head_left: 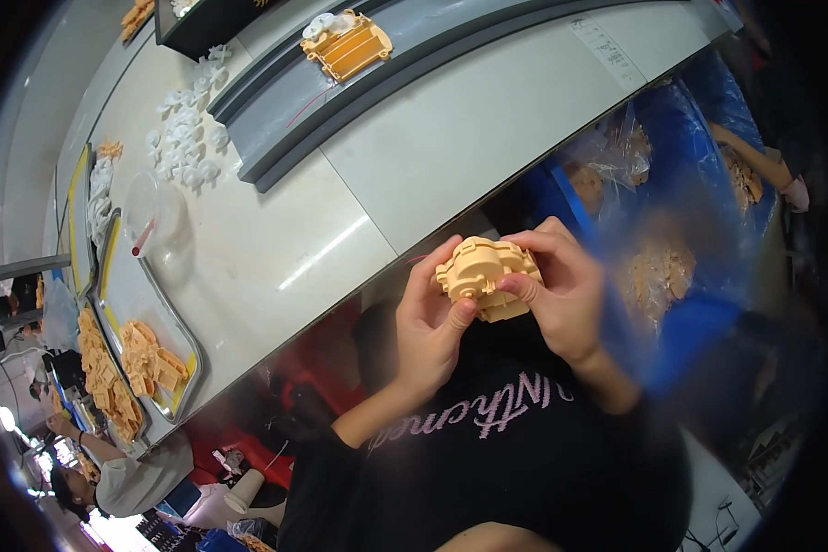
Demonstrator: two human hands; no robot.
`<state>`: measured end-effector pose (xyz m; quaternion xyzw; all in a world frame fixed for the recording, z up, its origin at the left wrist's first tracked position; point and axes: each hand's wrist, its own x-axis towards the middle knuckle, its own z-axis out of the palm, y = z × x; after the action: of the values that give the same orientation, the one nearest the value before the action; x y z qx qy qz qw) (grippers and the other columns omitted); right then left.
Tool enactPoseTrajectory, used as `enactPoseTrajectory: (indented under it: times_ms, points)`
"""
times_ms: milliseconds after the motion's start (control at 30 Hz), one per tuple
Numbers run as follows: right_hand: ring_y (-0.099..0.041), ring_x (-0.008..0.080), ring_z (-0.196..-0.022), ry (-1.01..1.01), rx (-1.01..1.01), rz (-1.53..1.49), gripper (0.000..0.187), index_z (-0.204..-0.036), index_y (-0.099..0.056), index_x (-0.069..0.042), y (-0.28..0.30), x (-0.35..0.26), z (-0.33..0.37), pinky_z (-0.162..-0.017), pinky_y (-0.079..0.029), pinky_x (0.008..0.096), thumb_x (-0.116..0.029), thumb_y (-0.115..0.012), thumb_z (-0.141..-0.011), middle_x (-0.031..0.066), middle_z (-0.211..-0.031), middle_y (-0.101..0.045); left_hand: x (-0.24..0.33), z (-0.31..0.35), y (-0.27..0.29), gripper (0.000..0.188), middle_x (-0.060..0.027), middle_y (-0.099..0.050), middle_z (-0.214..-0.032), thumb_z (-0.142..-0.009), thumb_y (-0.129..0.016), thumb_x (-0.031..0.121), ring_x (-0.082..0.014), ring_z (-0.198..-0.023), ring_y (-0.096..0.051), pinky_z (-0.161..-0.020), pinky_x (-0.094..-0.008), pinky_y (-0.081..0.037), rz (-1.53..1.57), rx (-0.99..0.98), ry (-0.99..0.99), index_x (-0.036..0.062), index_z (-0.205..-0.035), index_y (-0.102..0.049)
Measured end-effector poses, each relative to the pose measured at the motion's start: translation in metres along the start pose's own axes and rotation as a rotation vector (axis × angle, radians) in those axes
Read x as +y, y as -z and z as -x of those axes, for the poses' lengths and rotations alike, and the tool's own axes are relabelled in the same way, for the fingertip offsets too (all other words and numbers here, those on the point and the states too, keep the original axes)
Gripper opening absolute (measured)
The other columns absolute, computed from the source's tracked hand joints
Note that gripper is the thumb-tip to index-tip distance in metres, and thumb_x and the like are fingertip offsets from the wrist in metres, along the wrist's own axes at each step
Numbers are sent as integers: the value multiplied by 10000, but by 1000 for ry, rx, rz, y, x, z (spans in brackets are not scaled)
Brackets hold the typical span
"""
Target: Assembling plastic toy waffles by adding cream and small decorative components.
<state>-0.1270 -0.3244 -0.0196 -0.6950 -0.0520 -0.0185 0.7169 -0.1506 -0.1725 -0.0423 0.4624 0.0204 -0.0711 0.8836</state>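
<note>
Between my two hands is a pale orange moulded plastic part (pixel 477 269), with rounded housings and small tabs, held in front of my chest just off the table's edge. My left hand (pixel 430 317) grips its left side, thumb pressed on the lower front. On the other side my right hand (pixel 561 290) has its fingers over the top right and its thumb on the front face. The back and underside of the part are hidden from view.
A grey channel track (pixel 451 69) crosses the white table (pixel 340 221), carrying an orange plastic assembly (pixel 348 51). Small white parts (pixel 186 138), a clear cup (pixel 152 212) and metal trays (pixel 186 368) of orange parts stand left. Blue bins (pixel 570 198) with bagged parts are right. Other people work nearby.
</note>
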Motion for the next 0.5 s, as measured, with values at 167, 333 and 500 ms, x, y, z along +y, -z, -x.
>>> enactPoseTrajectory:
  times_ms: [167,333,500]
  points:
    - [-563,145,-819,108,20,94,318,-1016,-613,51,-3,3,6,-730,-468,237,38,-751,-729,98,-923,-566,0,4,8,468,-144,-559,-1199,-864,-683,116,-219,-1104,-553,-962,-348,-437,125,-13,44,-14,-1260,-470]
    - [-531,189,-845,126,32,59,276,-998,-562,42,-9,5,8,-764,-434,271,-25,-719,-781,135,-951,-550,-1,6,10,410,-140,-569,-1160,-865,-682,111,-214,-1082,-562,-942,-336,-448,116,-6,19,-12,-1200,-481]
    - [-546,197,-854,141,26,85,269,-984,-567,41,-11,5,11,-762,-442,275,-34,-725,-779,134,-942,-549,-1,11,8,518,-91,-564,-1120,-815,-753,239,-177,-1047,-558,-904,-311,-439,48,67,77,37,-1188,-456]
